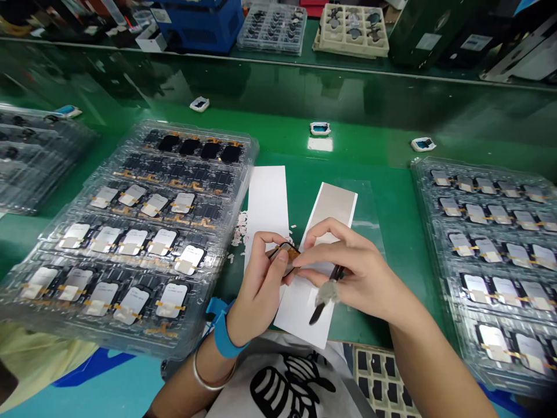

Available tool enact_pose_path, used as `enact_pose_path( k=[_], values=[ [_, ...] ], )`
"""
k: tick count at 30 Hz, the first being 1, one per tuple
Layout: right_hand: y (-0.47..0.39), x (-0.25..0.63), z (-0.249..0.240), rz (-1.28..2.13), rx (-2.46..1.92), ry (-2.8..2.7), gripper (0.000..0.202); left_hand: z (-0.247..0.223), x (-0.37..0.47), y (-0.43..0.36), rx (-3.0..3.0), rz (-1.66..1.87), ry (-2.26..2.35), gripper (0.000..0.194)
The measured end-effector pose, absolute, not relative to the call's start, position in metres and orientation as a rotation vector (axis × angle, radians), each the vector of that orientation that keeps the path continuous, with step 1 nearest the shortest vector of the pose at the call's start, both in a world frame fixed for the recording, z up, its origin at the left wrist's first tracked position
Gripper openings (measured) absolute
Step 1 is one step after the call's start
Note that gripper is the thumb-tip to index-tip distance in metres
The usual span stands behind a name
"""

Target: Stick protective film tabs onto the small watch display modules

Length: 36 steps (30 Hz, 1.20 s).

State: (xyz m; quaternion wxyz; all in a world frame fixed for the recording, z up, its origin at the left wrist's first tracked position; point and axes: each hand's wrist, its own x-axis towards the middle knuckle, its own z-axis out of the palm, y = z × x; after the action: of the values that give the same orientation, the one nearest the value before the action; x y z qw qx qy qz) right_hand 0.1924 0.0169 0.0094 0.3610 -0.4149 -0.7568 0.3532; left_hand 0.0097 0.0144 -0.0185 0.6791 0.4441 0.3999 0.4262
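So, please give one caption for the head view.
Both hands hold a small dark screen part over white paper strips.

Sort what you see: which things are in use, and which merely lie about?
In use: left hand, right hand, small dark rectangular panel with orange flex, black tweezers, white paper strip.

Lying about: clear plastic trays of panels, small white-framed blue parts, blue crate.

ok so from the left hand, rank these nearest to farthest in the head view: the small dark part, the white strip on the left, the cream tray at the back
1. Small dark part: pinched in the left hand, touching it.
2. White strip: flat on the green table, just beyond that hand.
3. Cream tray: far back, on the right side.
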Motion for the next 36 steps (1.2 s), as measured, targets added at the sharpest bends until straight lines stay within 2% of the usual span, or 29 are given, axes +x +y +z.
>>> enact_pose_path(
  k=[3, 6, 13, 19, 33, 36],
  values=[
    [0.016, 0.189, 0.004, 0.733, -1.087, -1.992, 0.013, -0.021, 0.01, 0.014, 1.01, 0.942, 0.882, 0.014],
    [0.016, 0.185, 0.007, 0.737, -1.14, -1.867, 0.004, -0.025, 0.009, 0.014, 1.087, 0.955, 0.894, 0.014],
    [0.028, 0.193, 0.014, 1.324, -1.34, -1.439, 0.018, -0.024, 0.005, 0.014, 1.269, 0.991, 0.918, 0.013],
    [0.027, 0.192, 0.007, 1.597, -1.314, -1.371, 0.025, -0.021, 0.005, 0.014, 1.338, 0.965, 0.948, 0.009],
    [0.028, 0.183, -0.003, 1.61, -1.319, -1.294, 0.02, -0.022, 0.006, 0.015, 1.335, 0.923, 0.984, 0.01],
    [0.029, 0.182, -0.002, 1.611, -1.332, -1.279, 0.024, -0.023, 0.005, 0.013, 1.298, 0.893, 0.971, 0.01]
  ],
)
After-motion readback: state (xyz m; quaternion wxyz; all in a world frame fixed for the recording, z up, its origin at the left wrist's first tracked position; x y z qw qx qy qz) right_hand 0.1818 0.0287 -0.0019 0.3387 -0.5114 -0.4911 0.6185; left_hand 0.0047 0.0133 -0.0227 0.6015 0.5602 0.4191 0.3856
